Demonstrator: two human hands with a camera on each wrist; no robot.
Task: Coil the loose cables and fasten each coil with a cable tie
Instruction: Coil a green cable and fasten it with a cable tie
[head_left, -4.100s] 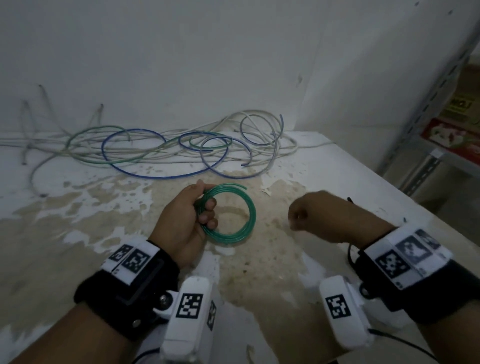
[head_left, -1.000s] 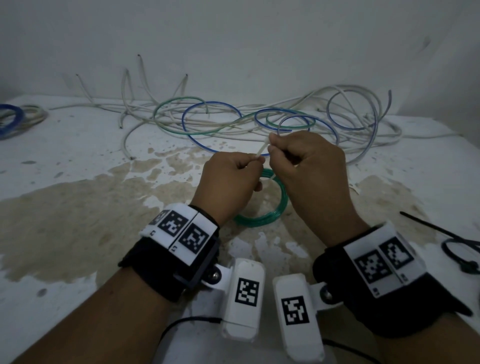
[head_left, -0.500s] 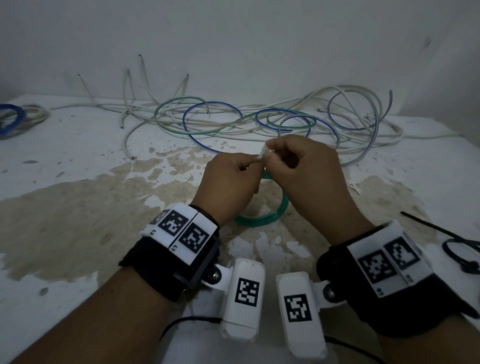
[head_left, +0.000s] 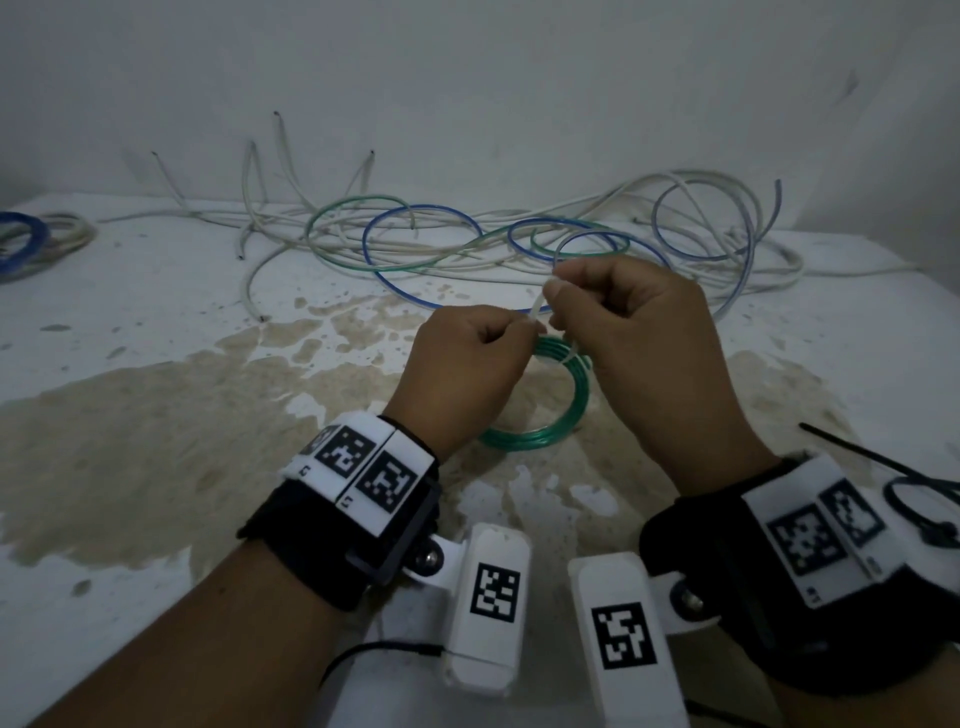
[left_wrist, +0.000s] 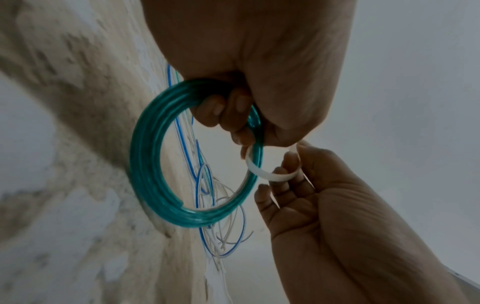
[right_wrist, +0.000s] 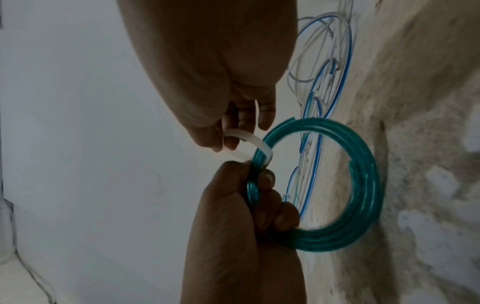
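Left hand (head_left: 470, 371) gripping green coil (left_wrist: 155, 164); right hand (head_left: 641, 332) just beside, pinching white cable tie (left_wrist: 270, 174) looped round coil strands.

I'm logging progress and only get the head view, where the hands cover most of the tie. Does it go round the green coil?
Observer: Yes. The left wrist view shows the white cable tie looped round the strands of the green coil.
Operator: Is it pulled tight?
Observer: No. In the right wrist view the loop stands wide, with a clear gap between it and the strands.
Operator: What is holding the coil?
Observer: The left hand grips the strands right beside the tie, while the right hand pinches the tie.
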